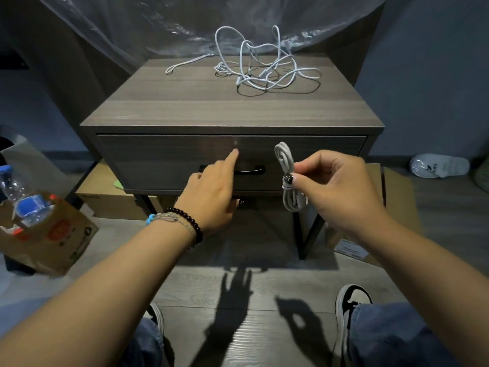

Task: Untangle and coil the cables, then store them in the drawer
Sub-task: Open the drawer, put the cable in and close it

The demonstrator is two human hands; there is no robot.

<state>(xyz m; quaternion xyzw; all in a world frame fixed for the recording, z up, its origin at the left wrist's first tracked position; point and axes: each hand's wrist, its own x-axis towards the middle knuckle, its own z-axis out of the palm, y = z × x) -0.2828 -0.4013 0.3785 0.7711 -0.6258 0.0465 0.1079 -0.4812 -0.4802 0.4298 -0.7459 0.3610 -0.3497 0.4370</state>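
Coiled cable [288, 176], a tight white bundle, pinched upright between thumb and fingertips of right hand [336, 189], just in front of closed drawer [158, 160], right of its dark handle [248, 172]. Left hand [211, 192] at drawer front, index finger stretched up against the panel, other fingers curled down over the handle area; hard to tell whether gripping it. Loose tangle of white cables [264, 67] lying at back of table [185, 107], well apart from both hands. Water bottle [23, 197] in a cardboard box [60, 234] on floor at left.
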